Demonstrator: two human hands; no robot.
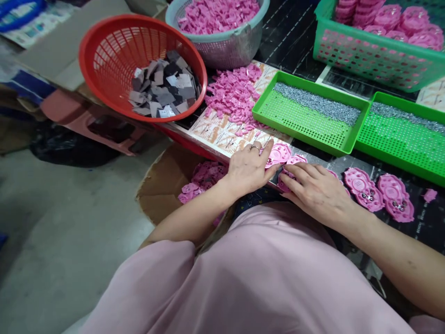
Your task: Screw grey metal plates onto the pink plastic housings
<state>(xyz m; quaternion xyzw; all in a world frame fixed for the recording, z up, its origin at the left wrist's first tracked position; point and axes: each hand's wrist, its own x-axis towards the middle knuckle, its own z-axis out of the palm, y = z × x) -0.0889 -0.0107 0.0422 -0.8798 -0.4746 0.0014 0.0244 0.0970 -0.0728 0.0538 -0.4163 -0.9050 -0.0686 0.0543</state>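
My left hand [248, 168] rests at the table's front edge, a ring on one finger, fingers curled on a pink plastic shell [280, 153]. My right hand [314, 190] lies beside it, fingers bent over another pink shell [295, 161], pressing down on it. Two more pink shells [363, 188] [396, 202] with small metal parts lie to the right on the dark table. A heap of small pink pieces [236, 95] sits just beyond my left hand.
A red basket [104, 60] of grey squares stands at left. A grey bowl [236, 46] holds pink pieces. Two green trays [306, 130] [399, 144] hold tiny metal screws. A green crate [365, 55] holds pink shells. A cardboard box [163, 185] with pink parts sits below the table.
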